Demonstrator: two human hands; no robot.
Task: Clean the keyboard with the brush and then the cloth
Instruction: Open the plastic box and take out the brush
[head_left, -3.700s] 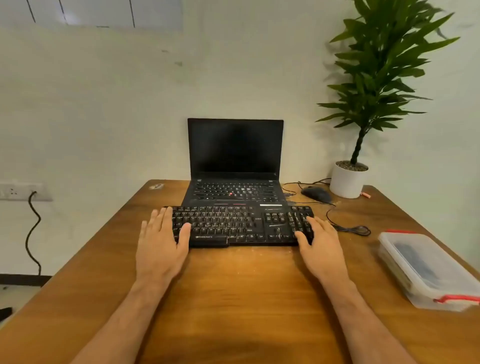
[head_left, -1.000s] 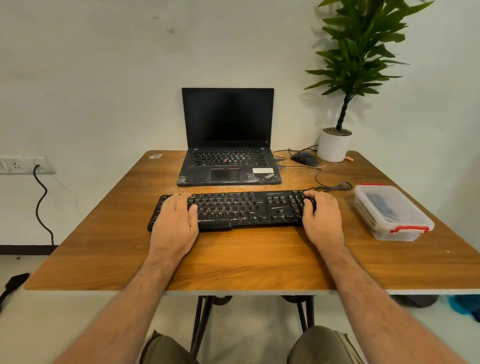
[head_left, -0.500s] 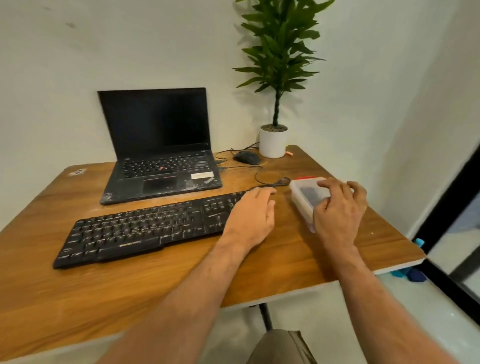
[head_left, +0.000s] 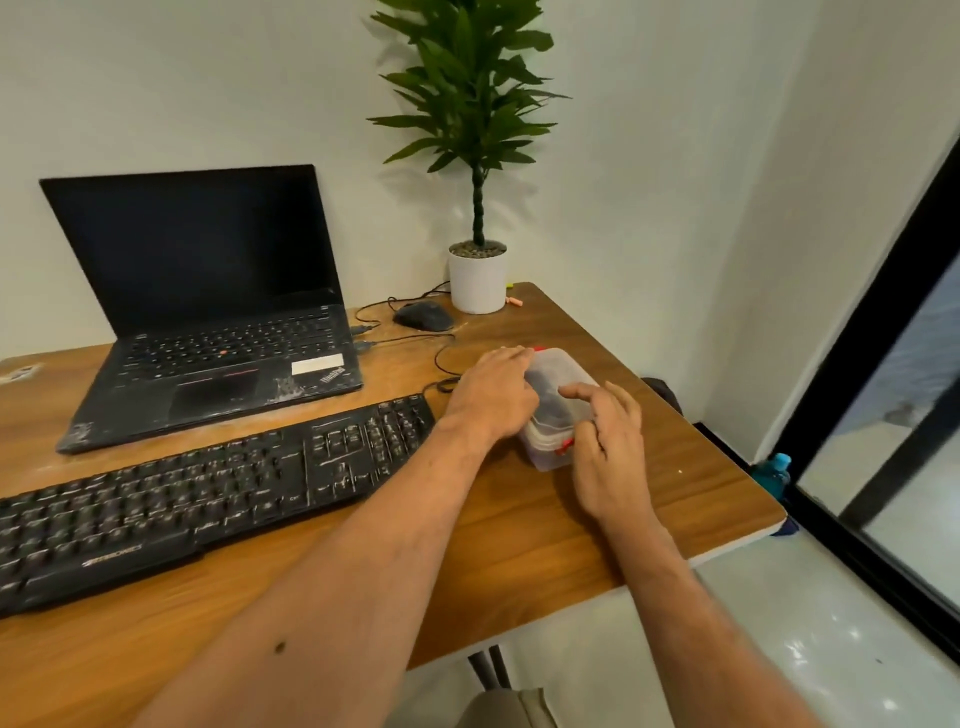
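A: Keyboard (head_left: 208, 499) sits on the counter (head_left: 519, 561), long axis running 8 to 2 o'clock, keys streaked with pale dust. Neither hand is on it.

B: Where are the grips?

A: Both on the clear plastic box (head_left: 558, 395) just past the keyboard's right end, roughly 2 o'clock from the keyboard centre. Left hand (head_left: 493, 395) lies on the box's left side, fingers extended along the lid towards the far red clasp (head_left: 538, 348); it holds nothing that I can see. Right hand (head_left: 605, 441) is at the near end, fingers loosely curled, index raised over the lid, lower fingers at the near red clasp (head_left: 563, 446).

B: Is the right one pinching that clasp?

A: Can't tell. Fingers cover it. Touching looks likely, a closed pinch isn't shown.

B: Brush and cloth?

A: Not visible as such. Dark shape inside the box, too blurred to name. My guess is the tools are in there, so the lid has to come off first.

B: Key geometry?

A: Box long axis runs about 5 to 11 o'clock, clasps at both short ends. Right hand is nearer the near clasp, left nearer the far one. One hand per clasp looks like the sensible split.

B: Risks?

A: Mouse cable (head_left: 441, 358) loops at the box's 9 o'clock, under the left hand. It could snag.
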